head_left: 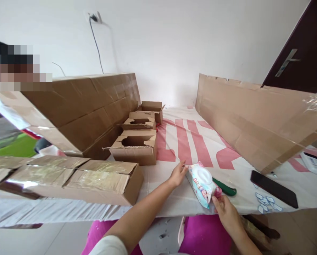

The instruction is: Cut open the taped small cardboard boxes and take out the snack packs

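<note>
A pack of wet wipes (199, 184) with a white lid and a blue and pink printed wrapper lies on the table near its front edge, set at a slant. At its far left corner, the fingers of my left hand (177, 174) close on the wrapper's end. My right hand (226, 209) pinches the near right corner between thumb and fingers. Just behind the pack lies a dark green, long curved object (226, 187), partly hidden by it; its kind I cannot make out.
Open cardboard boxes (134, 154) stand in a row left of centre. Tall cardboard panels rise at left (94, 102) and right (254, 117). A long low carton (94, 180) lies at front left. A black phone (274, 188) rests at right. Another person is at far left.
</note>
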`<state>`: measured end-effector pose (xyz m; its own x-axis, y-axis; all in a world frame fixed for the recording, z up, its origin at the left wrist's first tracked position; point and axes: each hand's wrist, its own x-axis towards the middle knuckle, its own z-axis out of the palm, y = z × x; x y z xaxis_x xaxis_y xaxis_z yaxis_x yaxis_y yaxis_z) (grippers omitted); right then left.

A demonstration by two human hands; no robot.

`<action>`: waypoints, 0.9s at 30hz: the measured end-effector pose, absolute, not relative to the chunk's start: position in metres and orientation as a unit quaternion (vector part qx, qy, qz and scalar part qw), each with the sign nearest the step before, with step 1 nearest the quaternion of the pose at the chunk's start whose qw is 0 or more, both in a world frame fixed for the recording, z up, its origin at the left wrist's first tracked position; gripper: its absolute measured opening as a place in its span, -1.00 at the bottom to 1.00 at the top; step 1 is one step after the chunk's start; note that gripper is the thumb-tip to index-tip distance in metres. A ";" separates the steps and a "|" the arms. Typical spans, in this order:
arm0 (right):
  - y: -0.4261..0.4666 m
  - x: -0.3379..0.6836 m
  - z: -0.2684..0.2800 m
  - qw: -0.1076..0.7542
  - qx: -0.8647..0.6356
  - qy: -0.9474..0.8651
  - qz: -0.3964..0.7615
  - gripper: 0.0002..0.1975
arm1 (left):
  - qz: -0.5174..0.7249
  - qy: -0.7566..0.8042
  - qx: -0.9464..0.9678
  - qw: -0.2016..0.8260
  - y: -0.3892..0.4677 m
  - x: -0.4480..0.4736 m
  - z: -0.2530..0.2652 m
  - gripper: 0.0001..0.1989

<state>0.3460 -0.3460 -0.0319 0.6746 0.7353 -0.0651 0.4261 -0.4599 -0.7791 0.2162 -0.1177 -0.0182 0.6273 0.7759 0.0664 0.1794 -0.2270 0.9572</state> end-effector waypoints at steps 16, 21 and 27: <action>-0.114 0.418 0.138 0.439 -0.750 -0.487 0.091 -0.65 | 0.526 0.430 0.580 0.449 -0.026 0.265 0.118 -0.64; -0.103 0.417 0.131 0.462 -0.712 -0.515 0.116 -0.57 | 0.543 0.439 0.573 0.428 -0.030 0.252 0.121 -0.68; -0.191 0.378 0.037 0.431 -0.650 -0.576 0.245 -0.44 | 0.512 0.442 0.598 0.430 -0.119 0.173 0.028 -0.72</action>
<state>0.3777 -0.1908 0.0375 0.2166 0.9600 0.1774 0.5372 0.0346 -0.8427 0.1731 -0.1191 0.0284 0.0846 0.9688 0.2328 0.0872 -0.2399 0.9669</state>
